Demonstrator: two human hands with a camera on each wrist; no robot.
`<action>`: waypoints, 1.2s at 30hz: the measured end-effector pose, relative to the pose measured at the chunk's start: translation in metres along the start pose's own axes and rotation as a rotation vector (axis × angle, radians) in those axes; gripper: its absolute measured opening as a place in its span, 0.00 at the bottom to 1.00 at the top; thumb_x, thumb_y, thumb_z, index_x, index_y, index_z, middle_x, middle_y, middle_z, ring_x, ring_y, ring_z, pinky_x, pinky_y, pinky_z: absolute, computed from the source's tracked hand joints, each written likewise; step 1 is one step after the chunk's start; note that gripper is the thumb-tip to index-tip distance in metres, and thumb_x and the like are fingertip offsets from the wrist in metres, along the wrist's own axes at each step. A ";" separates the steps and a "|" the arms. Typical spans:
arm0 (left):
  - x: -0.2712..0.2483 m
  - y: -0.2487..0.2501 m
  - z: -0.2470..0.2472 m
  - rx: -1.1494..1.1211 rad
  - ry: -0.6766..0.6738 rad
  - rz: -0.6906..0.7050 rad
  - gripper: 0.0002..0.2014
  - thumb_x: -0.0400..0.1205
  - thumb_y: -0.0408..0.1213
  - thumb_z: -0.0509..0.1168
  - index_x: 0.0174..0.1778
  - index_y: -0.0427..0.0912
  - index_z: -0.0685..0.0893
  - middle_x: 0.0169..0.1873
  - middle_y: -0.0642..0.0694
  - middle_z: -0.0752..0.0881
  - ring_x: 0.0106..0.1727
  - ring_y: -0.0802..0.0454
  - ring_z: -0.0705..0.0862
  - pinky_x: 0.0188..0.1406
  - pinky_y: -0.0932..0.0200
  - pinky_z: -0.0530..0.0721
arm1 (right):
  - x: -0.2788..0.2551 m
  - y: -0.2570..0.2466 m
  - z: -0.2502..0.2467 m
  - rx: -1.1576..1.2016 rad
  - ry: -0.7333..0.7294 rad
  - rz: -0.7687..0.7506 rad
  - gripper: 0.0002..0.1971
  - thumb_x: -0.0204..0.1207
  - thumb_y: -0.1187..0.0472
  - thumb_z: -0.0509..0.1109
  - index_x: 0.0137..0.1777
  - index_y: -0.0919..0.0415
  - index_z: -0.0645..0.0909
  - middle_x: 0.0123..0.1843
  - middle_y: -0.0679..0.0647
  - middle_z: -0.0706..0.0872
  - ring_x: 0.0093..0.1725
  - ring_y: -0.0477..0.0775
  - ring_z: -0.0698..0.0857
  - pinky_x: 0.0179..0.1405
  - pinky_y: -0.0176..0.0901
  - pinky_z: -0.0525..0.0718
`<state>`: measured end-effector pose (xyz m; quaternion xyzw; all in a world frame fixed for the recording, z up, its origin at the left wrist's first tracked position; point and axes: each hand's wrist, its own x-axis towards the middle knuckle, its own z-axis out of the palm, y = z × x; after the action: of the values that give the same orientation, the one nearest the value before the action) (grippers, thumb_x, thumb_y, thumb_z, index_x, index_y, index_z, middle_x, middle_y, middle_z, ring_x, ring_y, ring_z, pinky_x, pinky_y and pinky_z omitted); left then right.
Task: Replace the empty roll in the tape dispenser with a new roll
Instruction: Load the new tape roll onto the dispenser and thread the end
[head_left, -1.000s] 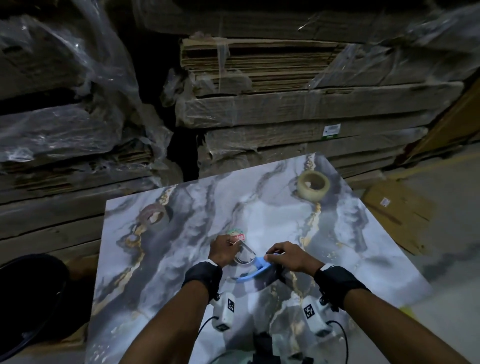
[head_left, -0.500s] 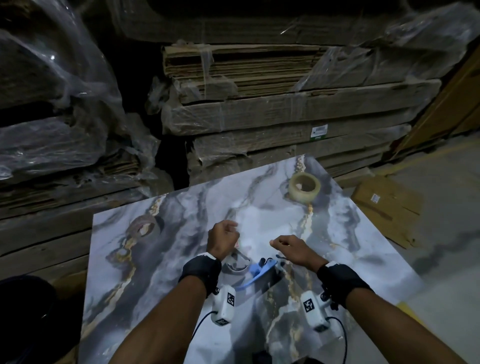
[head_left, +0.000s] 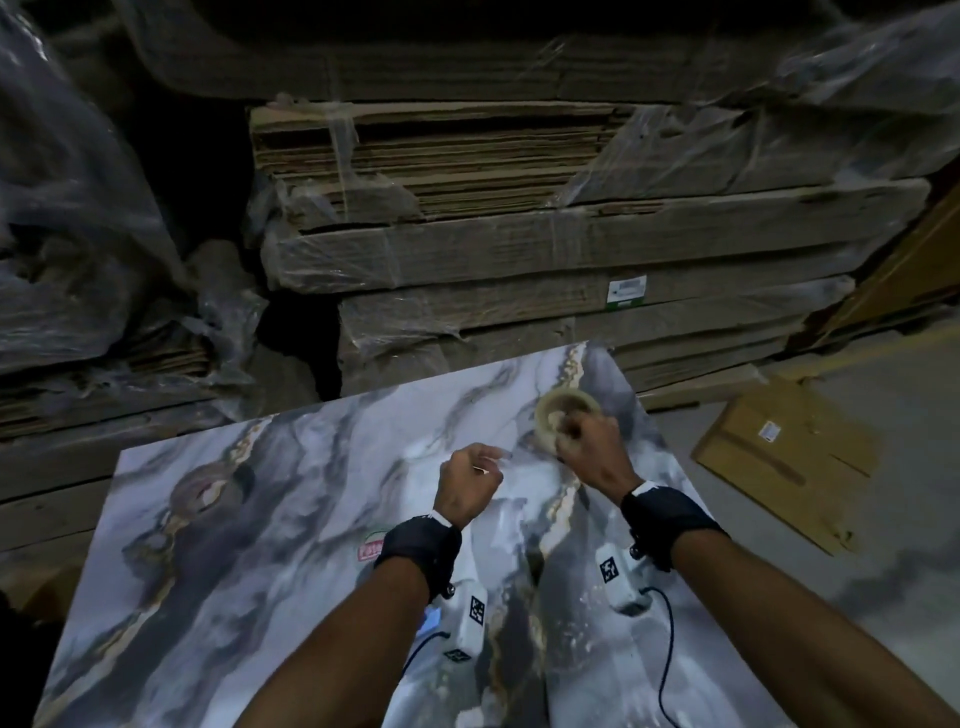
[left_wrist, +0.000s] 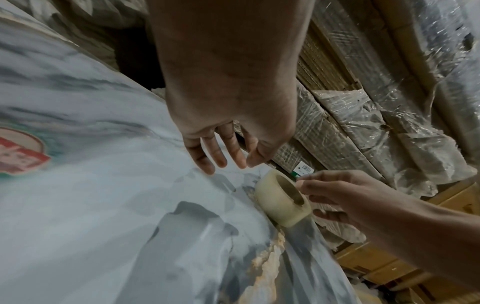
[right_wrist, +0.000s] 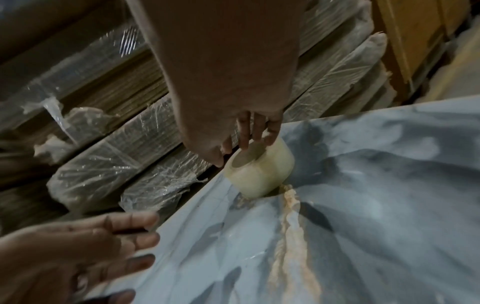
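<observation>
The new cream tape roll stands on its side face near the far edge of the marble table. My right hand is over it, fingers on the far rim and thumb at the near side. My left hand hovers just left of it, fingers relaxed, holding nothing. The tape dispenser lies mostly hidden under my left wrist; only its red-and-green label shows. The brown empty roll lies at the table's left.
Stacks of flattened cardboard wrapped in plastic film rise right behind the table's far edge. A flat cardboard box lies on the floor to the right. More film-wrapped bundles stand at the left.
Both hands have let go of the dispenser. My right hand has reached forward and right onto the new roll; my left hand has moved forward, away from the dispenser.
</observation>
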<state>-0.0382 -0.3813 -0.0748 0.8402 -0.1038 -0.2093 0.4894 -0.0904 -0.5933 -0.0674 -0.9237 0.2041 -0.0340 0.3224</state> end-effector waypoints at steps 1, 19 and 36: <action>0.005 0.003 0.007 0.005 0.006 -0.005 0.12 0.79 0.29 0.65 0.48 0.47 0.91 0.46 0.57 0.92 0.46 0.56 0.90 0.48 0.69 0.84 | 0.008 0.003 -0.001 -0.058 -0.019 -0.030 0.18 0.72 0.53 0.67 0.53 0.65 0.87 0.53 0.65 0.90 0.55 0.68 0.87 0.49 0.43 0.74; 0.019 0.029 0.047 -0.236 0.029 -0.062 0.16 0.81 0.30 0.73 0.65 0.43 0.84 0.48 0.50 0.84 0.46 0.52 0.85 0.34 0.72 0.82 | 0.017 0.025 0.007 -0.044 -0.148 -0.173 0.15 0.81 0.59 0.67 0.65 0.57 0.87 0.55 0.59 0.93 0.59 0.63 0.88 0.59 0.52 0.77; -0.053 0.034 -0.015 -0.765 -0.176 -0.215 0.26 0.81 0.61 0.70 0.72 0.55 0.79 0.67 0.40 0.85 0.61 0.37 0.89 0.55 0.32 0.91 | -0.090 -0.092 -0.015 0.947 -0.139 -0.075 0.10 0.86 0.63 0.71 0.60 0.62 0.92 0.53 0.58 0.96 0.52 0.55 0.94 0.51 0.45 0.91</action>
<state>-0.0779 -0.3666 -0.0254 0.5823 0.0283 -0.3539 0.7313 -0.1427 -0.5009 0.0065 -0.6819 0.1108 -0.0729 0.7194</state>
